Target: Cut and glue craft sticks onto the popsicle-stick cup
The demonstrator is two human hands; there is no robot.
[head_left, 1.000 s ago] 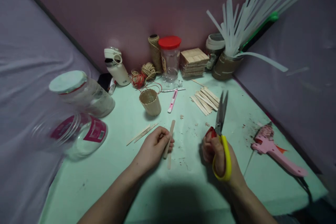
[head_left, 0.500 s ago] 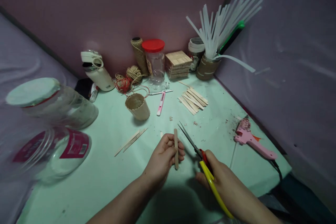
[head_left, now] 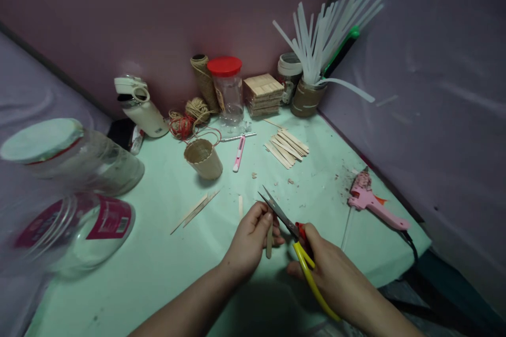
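Between the fingers of my left hand (head_left: 251,237) is a wooden craft stick (head_left: 269,242), its lower end showing below the fingers. My right hand (head_left: 324,260) grips a pair of scissors (head_left: 286,221) with red and yellow handles. The blades are parted and lie at the stick's upper end, close to my left fingertips; whether they touch the wood I cannot tell. Left of my left hand lie several thin wooden strips (head_left: 195,211) and one short stick piece (head_left: 241,206). A small round cup (head_left: 209,163) with a scalloped rim stands farther back.
Loose craft sticks (head_left: 286,147) lie beyond the scissors, near a pink box cutter (head_left: 239,154). At right rests a pink glue gun (head_left: 375,202) with a cord. Large clear jars (head_left: 114,168) lie at left. Twine, a red-lidded jar (head_left: 229,89) and a pot of glue sticks (head_left: 308,97) line the back.
The scissors have moved left, their blades opening wider, to the top of the craft stick. My left fingers have shifted up along the stick. The view has turned slightly.
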